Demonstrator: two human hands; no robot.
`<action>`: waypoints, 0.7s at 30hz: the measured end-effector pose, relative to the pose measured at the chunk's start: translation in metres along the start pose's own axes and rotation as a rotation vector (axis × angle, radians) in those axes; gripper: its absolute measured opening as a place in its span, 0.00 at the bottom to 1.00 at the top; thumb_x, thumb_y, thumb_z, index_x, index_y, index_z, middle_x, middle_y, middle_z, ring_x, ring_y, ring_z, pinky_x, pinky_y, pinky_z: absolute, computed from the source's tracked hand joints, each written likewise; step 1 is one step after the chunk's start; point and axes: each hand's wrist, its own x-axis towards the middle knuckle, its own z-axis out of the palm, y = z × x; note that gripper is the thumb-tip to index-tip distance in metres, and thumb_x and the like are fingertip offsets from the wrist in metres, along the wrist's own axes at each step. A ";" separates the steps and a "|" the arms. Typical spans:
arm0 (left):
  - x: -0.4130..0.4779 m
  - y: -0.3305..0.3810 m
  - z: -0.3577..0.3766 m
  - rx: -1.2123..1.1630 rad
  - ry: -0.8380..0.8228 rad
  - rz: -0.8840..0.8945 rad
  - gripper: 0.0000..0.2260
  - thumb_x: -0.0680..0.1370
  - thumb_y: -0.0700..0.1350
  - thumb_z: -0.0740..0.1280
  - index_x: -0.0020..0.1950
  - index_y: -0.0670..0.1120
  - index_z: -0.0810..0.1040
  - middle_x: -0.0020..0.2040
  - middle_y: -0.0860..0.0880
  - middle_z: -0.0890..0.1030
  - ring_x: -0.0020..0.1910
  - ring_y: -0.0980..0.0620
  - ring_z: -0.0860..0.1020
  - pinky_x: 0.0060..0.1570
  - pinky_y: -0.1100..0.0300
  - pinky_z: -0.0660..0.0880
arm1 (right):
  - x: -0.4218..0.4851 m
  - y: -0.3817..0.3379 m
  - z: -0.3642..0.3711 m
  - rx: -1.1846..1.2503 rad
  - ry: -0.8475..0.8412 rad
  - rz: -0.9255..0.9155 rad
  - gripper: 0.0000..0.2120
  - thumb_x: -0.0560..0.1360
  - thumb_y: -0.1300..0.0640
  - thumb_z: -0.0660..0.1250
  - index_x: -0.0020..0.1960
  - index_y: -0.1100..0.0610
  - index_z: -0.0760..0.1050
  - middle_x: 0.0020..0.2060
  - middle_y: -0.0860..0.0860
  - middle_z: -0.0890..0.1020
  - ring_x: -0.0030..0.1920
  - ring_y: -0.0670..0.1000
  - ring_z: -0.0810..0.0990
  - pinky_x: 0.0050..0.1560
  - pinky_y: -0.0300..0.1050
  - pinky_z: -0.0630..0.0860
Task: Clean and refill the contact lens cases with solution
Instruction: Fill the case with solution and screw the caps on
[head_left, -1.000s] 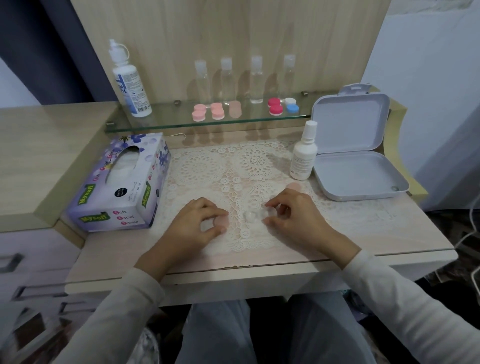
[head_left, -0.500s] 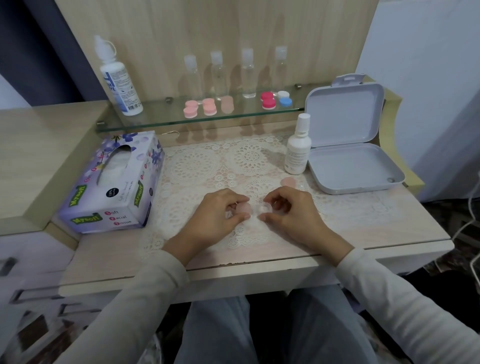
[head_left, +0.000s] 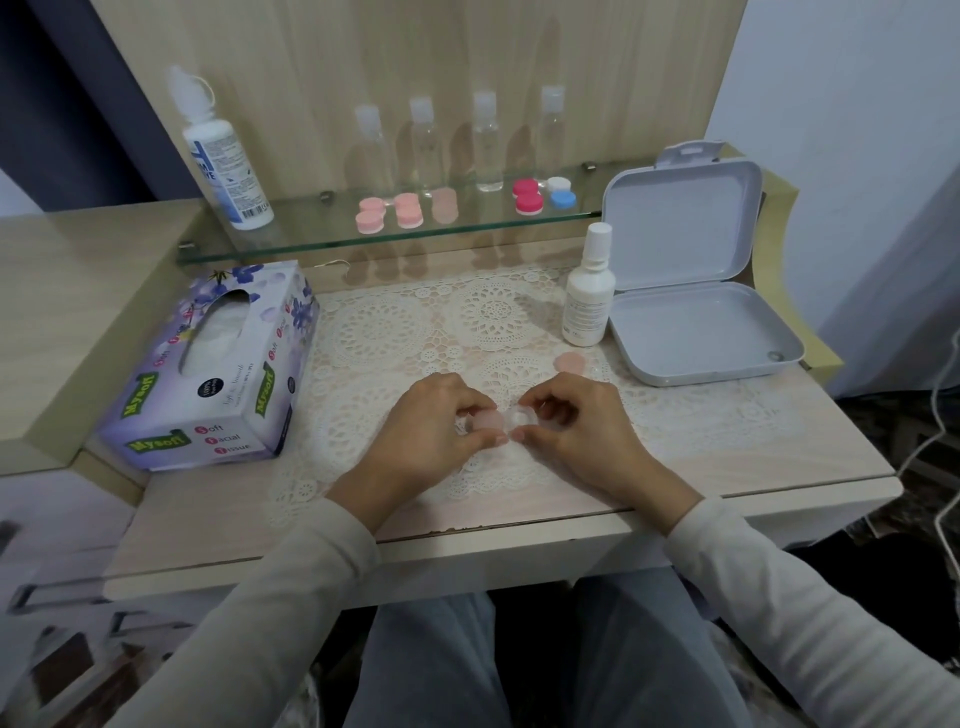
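Note:
A clear contact lens case (head_left: 517, 417) lies on the lace mat (head_left: 488, 317) at the desk's middle. My right hand (head_left: 576, 421) pinches its right well. A pale pink cap (head_left: 488, 420) sits over the left well, and my left hand (head_left: 431, 423) pinches it. A second pale pink cap (head_left: 570, 362) lies loose on the mat behind my right hand. The small white solution bottle (head_left: 589, 291) stands upright beyond it. More lens cases rest on the glass shelf (head_left: 311, 244): pink ones (head_left: 389, 210), a red one (head_left: 528, 196) and a blue-and-white one (head_left: 562, 191).
A tissue box (head_left: 218, 364) lies at the left of the desk. An open grey hinged box (head_left: 696, 291) sits at the right. A big solution bottle (head_left: 221, 156) and several clear travel bottles (head_left: 485, 140) stand on the shelf against the wooden back panel.
My left hand has moved right with the pink cap, from a little apart to over the case's left well. My right hand stays pinching the case.

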 end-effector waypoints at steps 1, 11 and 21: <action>0.000 0.000 -0.001 0.003 -0.008 -0.002 0.15 0.69 0.52 0.73 0.53 0.47 0.81 0.44 0.52 0.76 0.45 0.55 0.72 0.47 0.64 0.68 | 0.000 0.000 0.000 0.000 0.002 -0.002 0.11 0.63 0.58 0.77 0.45 0.57 0.81 0.34 0.40 0.75 0.35 0.41 0.74 0.38 0.30 0.70; 0.001 0.009 -0.001 0.065 -0.041 -0.060 0.16 0.70 0.52 0.72 0.52 0.45 0.80 0.45 0.49 0.78 0.45 0.54 0.74 0.47 0.63 0.70 | 0.000 0.002 0.001 -0.006 0.008 -0.010 0.11 0.63 0.58 0.77 0.45 0.57 0.81 0.34 0.41 0.76 0.36 0.42 0.74 0.38 0.30 0.70; -0.001 0.007 -0.007 -0.088 -0.130 -0.043 0.21 0.70 0.45 0.73 0.62 0.46 0.76 0.56 0.50 0.79 0.55 0.55 0.75 0.58 0.63 0.70 | 0.000 0.002 0.001 -0.012 0.003 -0.021 0.11 0.64 0.57 0.77 0.45 0.57 0.81 0.35 0.46 0.78 0.36 0.43 0.74 0.38 0.30 0.70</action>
